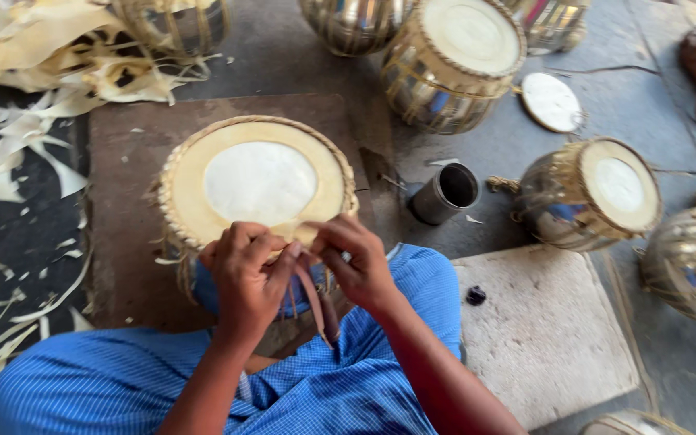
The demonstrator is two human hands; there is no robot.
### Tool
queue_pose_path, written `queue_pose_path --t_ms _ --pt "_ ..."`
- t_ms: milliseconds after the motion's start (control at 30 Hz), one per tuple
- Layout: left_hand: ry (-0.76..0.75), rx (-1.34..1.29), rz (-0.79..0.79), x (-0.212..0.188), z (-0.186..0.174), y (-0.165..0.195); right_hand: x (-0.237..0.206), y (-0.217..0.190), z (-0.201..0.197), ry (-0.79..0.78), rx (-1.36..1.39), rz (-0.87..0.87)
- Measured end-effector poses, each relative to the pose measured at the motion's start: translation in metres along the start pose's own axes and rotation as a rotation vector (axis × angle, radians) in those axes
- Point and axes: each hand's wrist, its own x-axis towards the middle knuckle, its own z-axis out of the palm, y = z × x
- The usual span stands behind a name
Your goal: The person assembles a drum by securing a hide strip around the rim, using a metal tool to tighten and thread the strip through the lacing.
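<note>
Evidently both the left hand [245, 278] and right hand [354, 262] pinch a brown leather strap [312, 300] tightly at the six o'clock rim of the drum [258, 184], which is wedged between the knees for steadiness.

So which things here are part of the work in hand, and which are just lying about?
In hand:
left hand
right hand
leather strap
drum being laced

Lying about:
finished drums
metal cup
hide scraps
loose round skin
stone slab
</note>
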Motion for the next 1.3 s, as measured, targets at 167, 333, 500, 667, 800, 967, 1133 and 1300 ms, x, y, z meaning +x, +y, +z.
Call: queue_pose_path --t_ms 167,333,500,667,800,967,1133,1300 --pt "0.078 -0.012 0.018 -0.003 0.006 -0.003 -0.011 0.016 0.017 0.150 0.651 0.330" --pt "0.123 0.012 0.046 -0.006 0.013 -0.008 -0.012 0.020 0.021 0.209 0.595 0.292" --pt "0.167 0.039 0.074 -0.008 0.017 -0.012 -0.009 0.016 0.023 0.220 0.598 0.332" --pt "0.161 0.052 0.115 -0.009 0.016 -0.012 -0.008 0.017 0.026 0.236 0.540 0.323" --pt "0.147 0.054 0.132 -0.008 0.014 -0.010 -0.007 0.017 0.026 0.239 0.493 0.309" --pt "0.151 0.031 0.144 -0.007 0.010 -0.009 -0.005 0.011 0.021 0.129 0.523 0.258" --pt "0.149 0.025 0.147 -0.008 0.008 -0.011 -0.002 0.006 0.016 0.048 0.520 0.242" --pt "0.190 0.088 0.162 -0.007 0.013 -0.014 -0.002 0.005 0.017 0.023 0.507 0.224"
